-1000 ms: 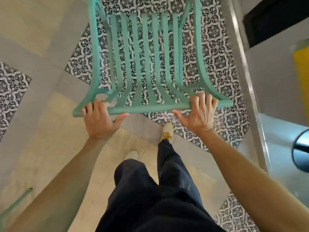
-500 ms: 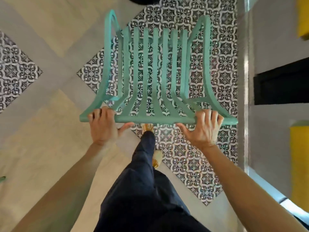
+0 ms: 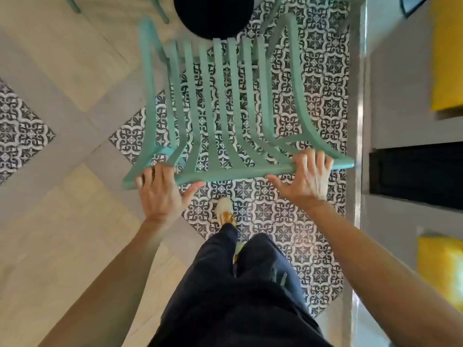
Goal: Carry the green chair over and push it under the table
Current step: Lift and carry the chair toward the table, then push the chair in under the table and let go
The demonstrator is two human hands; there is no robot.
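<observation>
The green slatted chair (image 3: 220, 108) hangs in the air in front of me, seen from above through its back slats. My left hand (image 3: 160, 194) is closed on the left end of the chair's top rail. My right hand (image 3: 305, 179) is closed on the right end of the same rail. A round black base (image 3: 213, 13), perhaps the table's foot, lies on the floor at the top edge, just beyond the chair's far end. No tabletop shows.
Patterned black-and-white tiles (image 3: 275, 221) run under the chair, with pale wood-look floor (image 3: 62, 246) to the left. A grey bench wall with yellow cushions (image 3: 448, 53) lines the right side. Other green chair legs (image 3: 160, 8) stand at the top. My dark-trousered legs and one shoe (image 3: 224, 209) are below.
I have walked forward with the chair held in both hands. The round black base has come into view at the top, and the bench on the right has slid past.
</observation>
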